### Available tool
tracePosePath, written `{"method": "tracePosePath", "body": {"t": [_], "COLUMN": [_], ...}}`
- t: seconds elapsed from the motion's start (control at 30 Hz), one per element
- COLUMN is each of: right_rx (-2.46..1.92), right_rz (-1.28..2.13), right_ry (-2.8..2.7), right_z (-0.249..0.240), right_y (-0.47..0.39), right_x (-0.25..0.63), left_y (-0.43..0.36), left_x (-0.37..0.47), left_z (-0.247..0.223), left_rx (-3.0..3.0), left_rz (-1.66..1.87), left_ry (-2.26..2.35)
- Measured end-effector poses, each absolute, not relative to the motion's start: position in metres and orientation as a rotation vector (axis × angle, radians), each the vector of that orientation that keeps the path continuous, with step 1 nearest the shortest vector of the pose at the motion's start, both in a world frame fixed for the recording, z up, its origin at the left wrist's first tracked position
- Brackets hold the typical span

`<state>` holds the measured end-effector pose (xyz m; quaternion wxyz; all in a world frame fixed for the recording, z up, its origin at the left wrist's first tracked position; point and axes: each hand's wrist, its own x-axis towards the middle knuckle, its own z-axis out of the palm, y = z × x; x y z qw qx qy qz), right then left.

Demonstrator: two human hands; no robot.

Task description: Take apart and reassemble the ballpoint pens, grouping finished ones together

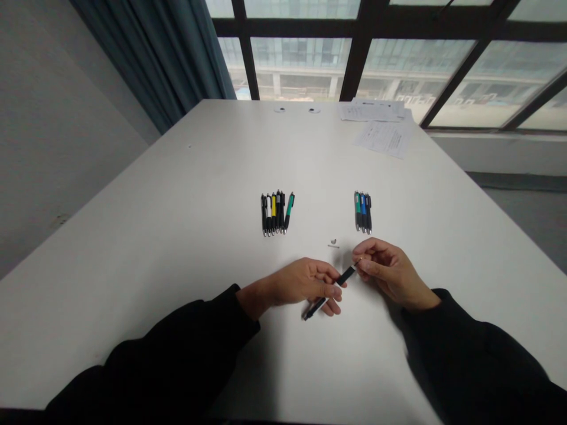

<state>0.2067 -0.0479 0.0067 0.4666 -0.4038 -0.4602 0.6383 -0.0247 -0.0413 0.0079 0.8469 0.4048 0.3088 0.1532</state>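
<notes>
My left hand point(310, 283) is closed around the barrel of a black and white pen point(346, 275), which slants up to the right. At the pen's upper tip, the thumb and fingertips of my right hand point(390, 271) pinch something small and thin; its shape is hard to make out. Just beyond my hands, a small silvery pen tip point(333, 241) lies on the table beside a thin short piece point(333, 246), perhaps a spring.
Several pens point(273, 213) lie side by side left of centre on the white table point(212, 195). Another group of pens point(363, 211) lies to the right. Printed papers point(383, 137) and two small round items point(314, 110) rest near the window edge.
</notes>
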Motion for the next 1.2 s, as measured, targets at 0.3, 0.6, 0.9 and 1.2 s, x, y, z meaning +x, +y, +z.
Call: {"method": "tracePosePath", "body": {"t": [0.3, 0.6, 0.9, 1.2], "right_rx": [-1.089, -1.024, -1.029, -1.063], "right_rz": [1.592, 1.581, 1.589, 1.481], "right_ry": [-1.264, -1.277, -1.289, -1.41], "right_z": [0.0073, 0.0066, 0.0062, 0.0023], "right_y": [-0.0499, -0.0508, -0.0509, -0.0503], "right_x": [0.2075, 0.2112, 0.2117, 0.2147], "left_y": [-0.0402, -0.0411, -0.0416, -0.0399], "left_x": [-0.0254, -0.0229, -0.0247, -0.0252], "left_z": [0.0045, 0.0068, 0.007, 0.0065], "left_rx": [0.86, 0.9, 0.89, 0.907], "left_rz": [0.335, 0.351, 0.36, 0.349], "left_ry": [0.638, 0.675, 0.659, 0.613]}}
